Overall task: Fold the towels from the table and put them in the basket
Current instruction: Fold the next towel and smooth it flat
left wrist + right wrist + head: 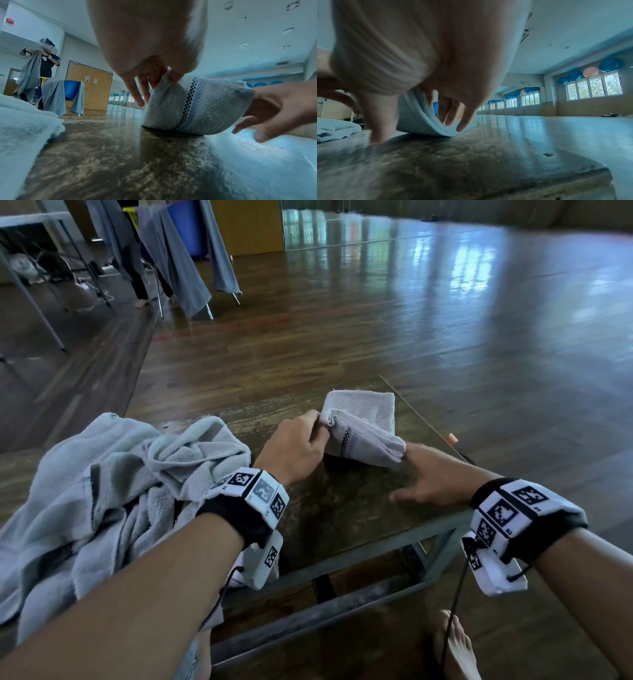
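A small white towel (363, 412) with a checkered stripe lies partly folded on the dark table (342, 508), its near edge raised. My left hand (319, 424) pinches that edge's left corner. My right hand (409, 455) grips the right corner, with the thumb stretched out low over the table. In the left wrist view the towel (197, 108) arches between the left hand (169, 73) and the right hand (267, 102). The right wrist view has the towel (416, 117) between thumb and fingers (464, 121). A pile of grey towels (120, 481) lies at the left. No basket is in view.
The table's right edge (428, 422) runs just beyond the towel, and its metal frame (342, 556) is below my wrists. My bare foot (455, 648) is on the wooden floor. Far left, a rack with hanging grey towels (171, 251); another person (48, 60) holds a towel there.
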`<state>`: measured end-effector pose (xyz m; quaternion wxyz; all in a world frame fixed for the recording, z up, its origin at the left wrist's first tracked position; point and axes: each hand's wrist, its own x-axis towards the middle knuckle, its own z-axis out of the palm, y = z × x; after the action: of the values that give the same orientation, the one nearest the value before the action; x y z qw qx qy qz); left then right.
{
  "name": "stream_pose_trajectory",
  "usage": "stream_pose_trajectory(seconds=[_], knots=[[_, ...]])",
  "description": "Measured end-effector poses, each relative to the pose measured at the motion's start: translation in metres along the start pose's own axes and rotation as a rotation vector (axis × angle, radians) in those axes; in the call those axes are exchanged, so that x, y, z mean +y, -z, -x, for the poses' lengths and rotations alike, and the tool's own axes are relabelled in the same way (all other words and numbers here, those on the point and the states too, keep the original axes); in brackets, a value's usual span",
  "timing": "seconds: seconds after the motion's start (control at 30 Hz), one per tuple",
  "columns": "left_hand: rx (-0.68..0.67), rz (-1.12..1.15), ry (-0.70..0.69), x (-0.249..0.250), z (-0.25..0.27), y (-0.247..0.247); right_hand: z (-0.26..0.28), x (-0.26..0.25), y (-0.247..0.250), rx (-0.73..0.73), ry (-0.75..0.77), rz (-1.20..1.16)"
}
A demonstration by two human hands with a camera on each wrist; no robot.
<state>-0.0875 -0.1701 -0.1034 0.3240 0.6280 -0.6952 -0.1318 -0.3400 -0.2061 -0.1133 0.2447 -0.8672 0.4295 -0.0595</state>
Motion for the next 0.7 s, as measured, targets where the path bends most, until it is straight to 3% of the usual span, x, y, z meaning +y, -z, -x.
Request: stream_pose_trajectory(seconds=[0.1, 0.17, 0.23, 0.37, 0.47, 0.57, 0.63, 0.7], knots=[[0.026, 0.012, 0.028, 0.002, 0.001, 0.001, -0.001, -0.004, 0.002, 0.213, -0.011, -0.081], [0.027, 0.037, 0.069, 0.002, 0.0, 0.003, -0.001, -0.005, 0.009, 0.233, -0.042, -0.161], [-0.024, 0.03, 0.155, 0.0, -0.002, 0.005, 0.0, -0.005, 0.013, 0.115, -0.072, -0.299], [-0.379, -0.004, 0.501, -0.001, 0.0, 0.004, 0.003, -0.012, 0.013, -0.208, -0.248, -0.585], [-0.469, 0.058, 0.667, 0.003, 0.003, 0.005, 0.002, -0.017, 0.009, -0.271, -0.386, -0.619], [-0.447, 0.194, 0.716, 0.008, 0.0, 0.004, -0.006, -0.018, 0.007, -0.096, -0.419, -0.657], [-0.37, 0.213, 0.629, 0.01, -0.005, 0.004, -0.012, -0.018, 0.007, 0.099, -0.379, -0.616], [-0.318, 0.171, 0.527, 0.011, -0.008, 0.002, -0.016, -0.02, 0.008, 0.19, -0.333, -0.488]])
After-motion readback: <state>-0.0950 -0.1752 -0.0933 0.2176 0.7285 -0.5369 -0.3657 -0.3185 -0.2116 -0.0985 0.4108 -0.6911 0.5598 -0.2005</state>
